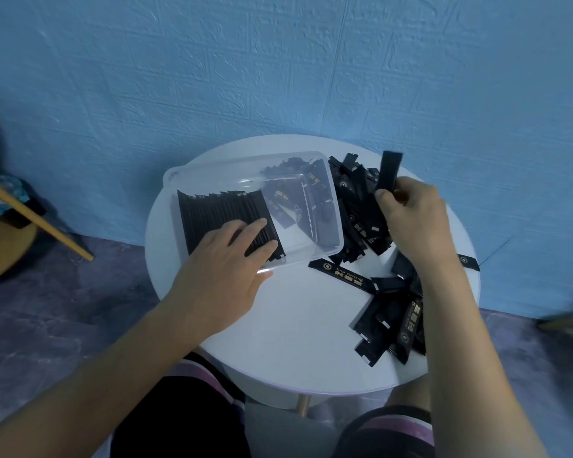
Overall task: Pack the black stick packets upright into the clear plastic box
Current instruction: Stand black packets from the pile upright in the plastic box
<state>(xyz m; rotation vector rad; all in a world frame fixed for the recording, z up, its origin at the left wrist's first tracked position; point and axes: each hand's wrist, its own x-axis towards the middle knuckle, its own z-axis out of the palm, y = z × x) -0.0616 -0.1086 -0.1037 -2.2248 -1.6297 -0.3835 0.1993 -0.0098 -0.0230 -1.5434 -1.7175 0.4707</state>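
Pinching a packet (pixel 390 170) between thumb and fingers of the right hand (pixel 414 219), long axis running nearly upright, lower end buried in the grip, upper end poking above the knuckles. Hovering over the pile (pixel 354 206) of loose packets, just right of the box (pixel 245 160) on the table (pixel 295 325). Resting the left hand (pixel 225 259) flat, fingers straight, on the row (pixel 225 209) standing packed against the box's left end, apparently bracing it from toppling into the free space. Leaving the box's right half without a packed row; not telling whether the dark shapes there are lying inside or merely showing through the clear wall.

Judging the coming move: carrying the packet leftward over the box's right wall and down into the gap just beside the left fingertips, long axis matching the row's. Being nearer the pile, the right hand suiting the feeding; sitting on the row, the left suiting the bracing. Risking a collapse of the row on lifting the left hand too soon.
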